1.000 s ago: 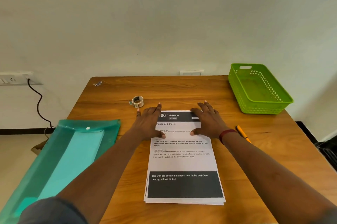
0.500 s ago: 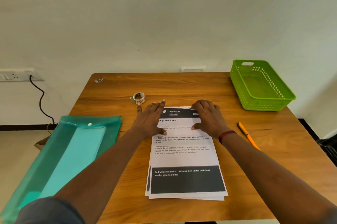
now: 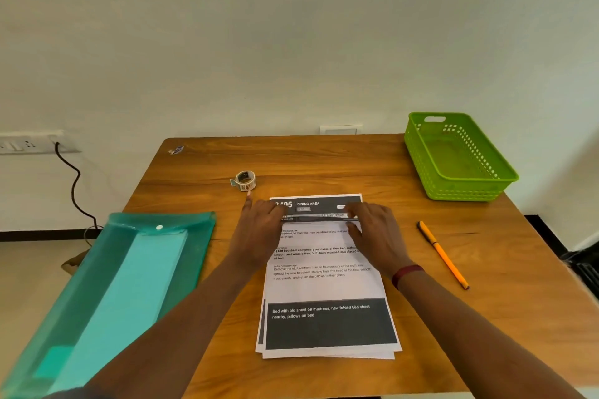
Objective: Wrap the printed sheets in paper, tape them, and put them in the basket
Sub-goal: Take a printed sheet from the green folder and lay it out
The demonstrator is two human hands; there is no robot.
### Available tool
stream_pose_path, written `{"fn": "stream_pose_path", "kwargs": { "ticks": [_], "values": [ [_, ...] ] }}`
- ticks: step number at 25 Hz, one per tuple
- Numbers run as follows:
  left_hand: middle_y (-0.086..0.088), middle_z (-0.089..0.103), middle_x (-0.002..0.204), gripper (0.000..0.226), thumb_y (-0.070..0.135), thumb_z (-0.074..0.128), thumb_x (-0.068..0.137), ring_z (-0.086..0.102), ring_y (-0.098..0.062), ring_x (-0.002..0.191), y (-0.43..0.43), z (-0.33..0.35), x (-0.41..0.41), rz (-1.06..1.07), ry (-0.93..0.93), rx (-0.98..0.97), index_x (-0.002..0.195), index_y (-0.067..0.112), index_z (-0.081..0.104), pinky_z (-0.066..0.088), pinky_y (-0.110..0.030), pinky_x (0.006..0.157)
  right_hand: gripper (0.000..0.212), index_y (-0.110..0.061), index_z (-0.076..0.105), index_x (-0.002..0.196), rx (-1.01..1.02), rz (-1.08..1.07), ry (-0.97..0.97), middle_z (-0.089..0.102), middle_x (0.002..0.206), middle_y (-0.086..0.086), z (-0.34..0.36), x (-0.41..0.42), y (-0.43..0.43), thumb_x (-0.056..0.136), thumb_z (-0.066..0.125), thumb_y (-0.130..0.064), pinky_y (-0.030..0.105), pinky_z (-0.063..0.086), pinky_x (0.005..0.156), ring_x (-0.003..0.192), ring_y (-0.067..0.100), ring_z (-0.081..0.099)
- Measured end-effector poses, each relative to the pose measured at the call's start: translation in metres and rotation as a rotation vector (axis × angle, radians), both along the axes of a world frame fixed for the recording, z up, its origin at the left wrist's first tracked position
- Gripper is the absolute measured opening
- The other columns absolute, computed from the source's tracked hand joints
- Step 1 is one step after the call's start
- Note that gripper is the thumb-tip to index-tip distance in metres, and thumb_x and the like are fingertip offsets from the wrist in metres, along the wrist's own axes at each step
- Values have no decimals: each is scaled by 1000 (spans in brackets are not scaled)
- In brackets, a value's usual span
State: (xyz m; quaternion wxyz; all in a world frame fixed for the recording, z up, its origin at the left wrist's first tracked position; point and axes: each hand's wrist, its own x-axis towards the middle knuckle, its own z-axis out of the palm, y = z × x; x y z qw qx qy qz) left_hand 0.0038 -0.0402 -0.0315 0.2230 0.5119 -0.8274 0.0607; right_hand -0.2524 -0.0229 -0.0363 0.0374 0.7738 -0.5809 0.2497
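A stack of printed sheets (image 3: 324,285) lies in the middle of the wooden table (image 3: 324,158). My left hand (image 3: 259,230) and my right hand (image 3: 376,236) are at the far end of the stack and pinch the far edge of the top sheet, one at each corner. That edge is raised and drawn back, which uncovers a dark "DINING AREA" header on the sheet below. My left index finger points at a small roll of tape (image 3: 245,180) just beyond the stack. The green plastic basket (image 3: 505,171) stands at the far right corner with nothing in it.
A translucent teal folder (image 3: 129,269) holding lighter paper overhangs the table's left edge. An orange pen (image 3: 442,254) lies right of the stack. A small wrapper (image 3: 176,149) sits at the far left corner. A black cable hangs from the wall socket (image 3: 19,144).
Both hands went from lying flat on the top sheet to curling at its far edge. The edge has come up and back, uncovering the sheet below.
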Motion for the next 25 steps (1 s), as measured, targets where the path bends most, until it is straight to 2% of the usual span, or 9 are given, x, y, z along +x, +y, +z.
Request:
{"fn": "stream_pose_path", "kwargs": {
  "ticks": [4,6,8,11,13,15,18,21,25],
  "values": [
    [-7,70,99,32,7,79,75,65,-24,97,12,-12,-3,-36,-69,72,105,13,71,36,-58,108,26,-16,73,105,30,51,134,70,109,11,-9,1,16,79,74,-12,40,54,79,92,30,67],
    [-6,72,102,33,4,77,75,67,-24,97,18,-16,-5,-23,-62,116,106,12,70,37,-55,109,27,-15,72,108,99,32,137,67,120,13,-14,4,21,82,72,-15,40,54,87,104,32,67],
    [-7,72,107,32,3,72,79,68,-24,100,23,-20,-7,-6,-39,146,109,12,68,35,-51,110,35,-13,63,125,184,34,148,57,136,14,-19,8,26,91,59,-23,40,45,102,124,30,57],
    [-10,60,133,37,13,58,89,56,-24,122,32,-25,-11,18,-26,237,126,12,58,27,-40,115,61,-9,42,144,347,60,189,35,154,14,-24,14,32,96,25,-44,38,28,115,143,28,33],
    [-10,44,148,45,26,45,95,41,-23,135,37,-28,-14,32,-52,298,139,13,47,27,-35,115,75,-10,33,149,388,58,210,26,158,13,-24,17,35,93,16,-56,37,21,119,147,26,23],
    [-10,32,155,55,38,32,97,31,-24,140,40,-32,-16,39,-116,318,148,16,34,26,-37,116,74,-11,32,149,393,30,181,24,158,12,-24,20,36,95,18,-60,36,17,119,148,24,20],
    [-8,19,161,60,47,22,99,23,-27,144,43,-37,-18,62,-176,335,153,22,22,22,-44,118,59,-10,39,144,379,-27,140,24,158,15,-23,32,32,100,29,-48,38,17,119,148,26,19],
    [-3,10,163,59,48,18,100,12,-23,148,42,-40,-19,54,-194,353,154,24,17,11,-43,119,54,-11,28,150,404,42,159,13,162,12,-22,49,29,102,31,-37,40,10,121,150,24,9],
    [0,3,163,61,49,10,98,-2,-18,150,39,-43,-17,59,-178,387,154,27,11,-1,-39,120,67,-17,4,155,432,142,269,-4,163,5,-27,63,33,99,7,-54,45,-3,121,150,21,-7]
  ]
}}
